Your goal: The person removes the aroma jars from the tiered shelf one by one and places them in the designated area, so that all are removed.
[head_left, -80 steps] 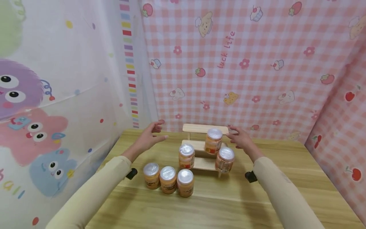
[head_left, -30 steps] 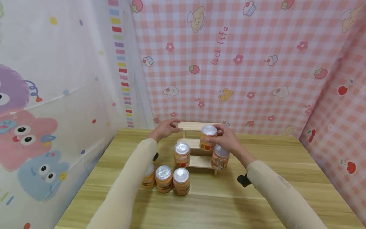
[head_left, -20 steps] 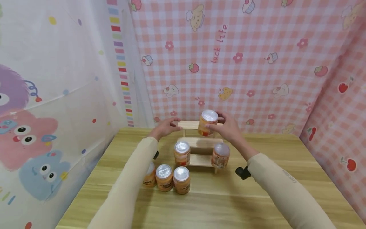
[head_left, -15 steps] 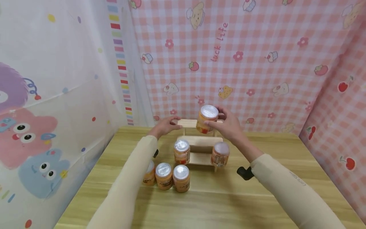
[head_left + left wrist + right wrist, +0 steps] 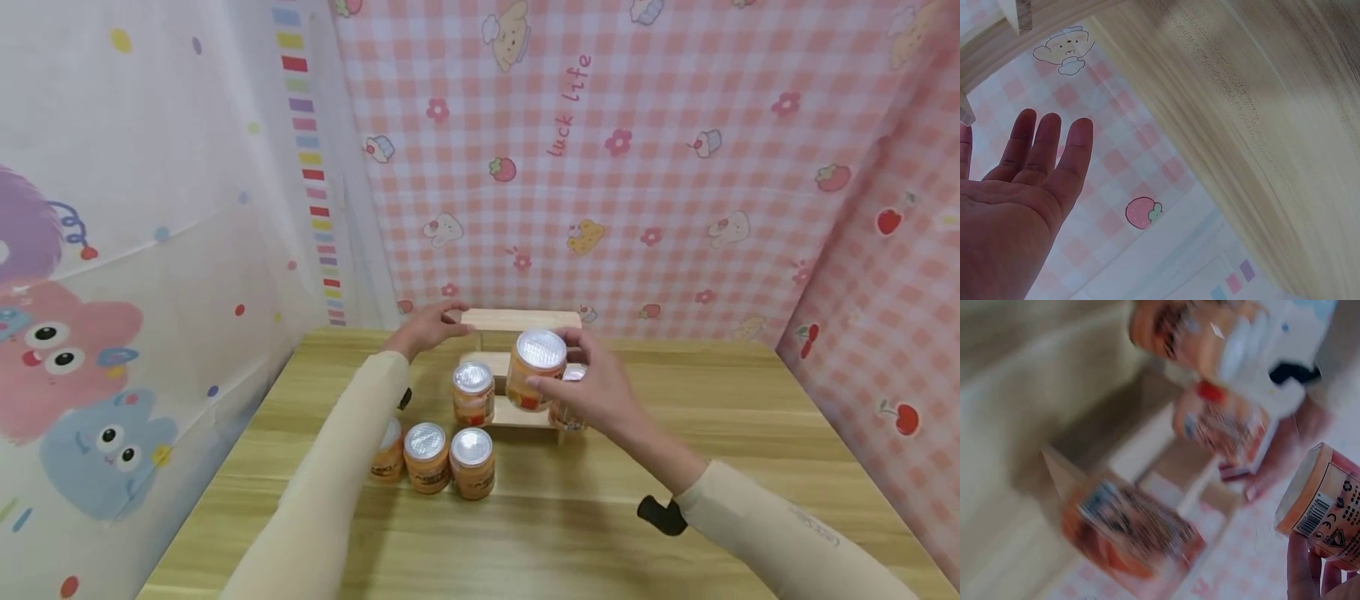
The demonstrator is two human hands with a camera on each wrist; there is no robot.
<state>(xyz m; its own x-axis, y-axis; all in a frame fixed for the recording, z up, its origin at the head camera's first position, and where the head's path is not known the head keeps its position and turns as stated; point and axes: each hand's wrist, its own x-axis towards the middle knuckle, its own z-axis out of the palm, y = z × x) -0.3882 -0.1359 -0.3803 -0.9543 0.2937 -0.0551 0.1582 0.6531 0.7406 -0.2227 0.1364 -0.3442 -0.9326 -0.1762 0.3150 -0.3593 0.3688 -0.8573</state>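
My right hand (image 5: 602, 385) grips an orange can with a silver lid (image 5: 536, 371), held in the air in front of the tiered wooden stand (image 5: 521, 319). Thumb and fingers lie on opposite sides of it. In the right wrist view this can (image 5: 1329, 509) shows a barcode on its label. My left hand (image 5: 426, 327) holds the left end of the stand's top board between thumb and index finger. The other fingers (image 5: 1075, 150) extend loosely in the left wrist view. On the lowest tier stand a left can (image 5: 473, 398) and a right can (image 5: 564, 415), the latter partly hidden.
Three similar cans, one of them the middle can (image 5: 427, 458), stand in a row on the wooden table (image 5: 525, 542), front left of the stand. My left sleeve partly covers the leftmost. A pink checked cloth (image 5: 637, 192) hangs behind; patterned cloths hang at both sides.
My left hand has moved right onto the stand's end. My right hand has taken the can off the middle tier, raised it, and brought it down and toward me.
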